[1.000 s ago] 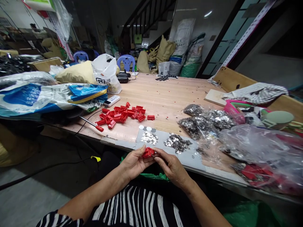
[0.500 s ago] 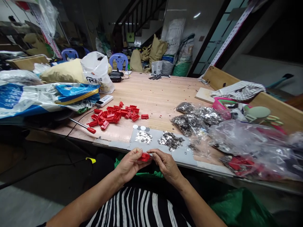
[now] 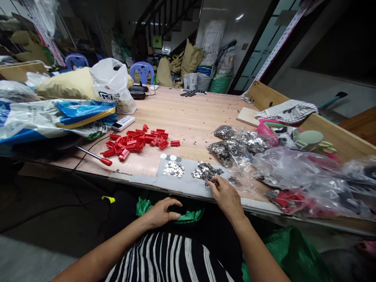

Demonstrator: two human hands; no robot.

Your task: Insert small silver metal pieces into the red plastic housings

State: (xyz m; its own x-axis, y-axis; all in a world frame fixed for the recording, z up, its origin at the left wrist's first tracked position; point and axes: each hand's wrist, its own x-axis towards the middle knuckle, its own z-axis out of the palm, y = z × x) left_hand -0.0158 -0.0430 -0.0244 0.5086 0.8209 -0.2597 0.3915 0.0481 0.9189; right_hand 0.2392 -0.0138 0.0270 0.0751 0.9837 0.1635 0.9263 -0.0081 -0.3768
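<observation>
My right hand [image 3: 225, 197] reaches onto the grey mat [image 3: 188, 185] at the table's near edge. Its fingertips are pinched together at the edge of the right pile of small shiny metal pieces [image 3: 205, 171]. A second, smaller pile of metal pieces [image 3: 173, 169] lies to the left. My left hand [image 3: 162, 212] hangs low over my lap at the mouth of a green bag [image 3: 188, 216]. Its fingers are loosely curled and apart from the thumb, and I see nothing in them. A heap of red plastic parts [image 3: 138, 141] lies further back on the wooden table [image 3: 188, 117].
A red-handled screwdriver [image 3: 95, 156] and a white remote [image 3: 123, 123] lie left of the red heap. Sacks and plastic bags [image 3: 58, 113] fill the table's left side. Clear bags of metal pieces [image 3: 235, 145] and red parts [image 3: 293, 199] crowd the right side. Chairs and sacks stand behind.
Both hands held a red part together before. Now they are apart: the right hand has gone forward to the metal pile, the left has dropped to the green bag, and the red part is out of sight.
</observation>
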